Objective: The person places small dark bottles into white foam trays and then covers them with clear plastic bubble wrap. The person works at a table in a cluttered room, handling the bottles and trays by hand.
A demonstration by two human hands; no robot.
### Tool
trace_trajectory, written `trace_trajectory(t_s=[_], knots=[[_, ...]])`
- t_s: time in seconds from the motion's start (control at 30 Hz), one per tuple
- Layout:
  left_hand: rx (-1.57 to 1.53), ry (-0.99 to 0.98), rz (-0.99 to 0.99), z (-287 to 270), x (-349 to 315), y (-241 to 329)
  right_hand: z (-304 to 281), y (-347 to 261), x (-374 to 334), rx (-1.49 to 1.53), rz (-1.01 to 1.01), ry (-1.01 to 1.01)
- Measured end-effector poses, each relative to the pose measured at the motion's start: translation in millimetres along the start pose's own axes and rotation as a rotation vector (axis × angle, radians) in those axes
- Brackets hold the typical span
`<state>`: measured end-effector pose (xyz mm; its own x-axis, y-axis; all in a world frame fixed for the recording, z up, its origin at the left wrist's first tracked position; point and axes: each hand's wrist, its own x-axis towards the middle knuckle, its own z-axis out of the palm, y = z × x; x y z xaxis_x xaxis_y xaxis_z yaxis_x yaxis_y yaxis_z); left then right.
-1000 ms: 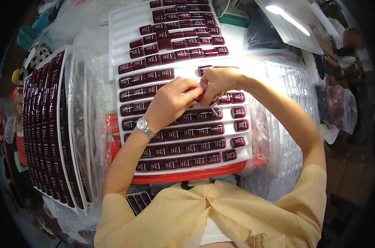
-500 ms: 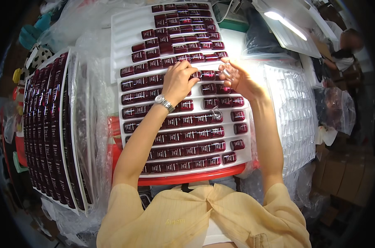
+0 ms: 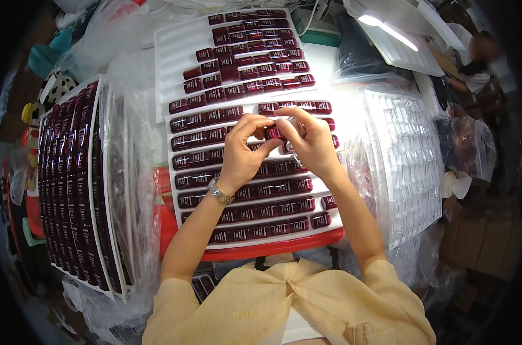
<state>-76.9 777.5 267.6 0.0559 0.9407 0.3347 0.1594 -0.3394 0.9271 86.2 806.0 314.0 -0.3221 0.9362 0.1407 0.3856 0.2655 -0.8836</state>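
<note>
Bright light falls on a white table [image 3: 324,62]. At the frame's centre, the left hand [image 3: 242,148] curls its fingertips around a dark-red container [image 3: 274,133]; the right hand [image 3: 315,142], fingers nearly closed, pinches a clear piece [image 3: 296,123] close beside it. Around them, pale-lettered containers [image 3: 261,188] line a white tray [image 3: 330,181]. Clear cases [image 3: 409,164] lie at right; stitched lettering marks the yellow shirt [image 3: 272,299] below.

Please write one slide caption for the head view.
Left hand and right hand meet at a dark red bottle over a white tray.
</note>
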Motion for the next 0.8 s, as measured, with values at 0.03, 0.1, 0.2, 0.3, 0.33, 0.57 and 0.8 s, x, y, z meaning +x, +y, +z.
trace_trajectory(t_s=[0.03,0.1,0.2,0.3,0.33,0.57,0.8], knots=[[-0.058,0.012,-0.001,0,-3,-2,-1,-5,0,-0.199,-0.099,-0.012],[-0.202,0.008,-0.093,1,-6,1,-4,-13,-5,-0.373,-0.195,-0.067],[0.116,0.046,-0.043,-8,-3,3,-16,5,-10,-0.206,0.041,0.003],[0.770,-0.023,0.016,-12,12,-10,-36,46,-20,0.294,0.241,0.101],[0.763,-0.056,0.013,-8,15,-18,-39,54,-22,0.480,0.269,0.123],[0.888,-0.075,0.094,-8,-14,-1,-43,32,-35,0.496,0.423,-0.003],[0.368,-0.080,0.130,-8,-31,15,5,13,-47,0.029,0.097,-0.047]])
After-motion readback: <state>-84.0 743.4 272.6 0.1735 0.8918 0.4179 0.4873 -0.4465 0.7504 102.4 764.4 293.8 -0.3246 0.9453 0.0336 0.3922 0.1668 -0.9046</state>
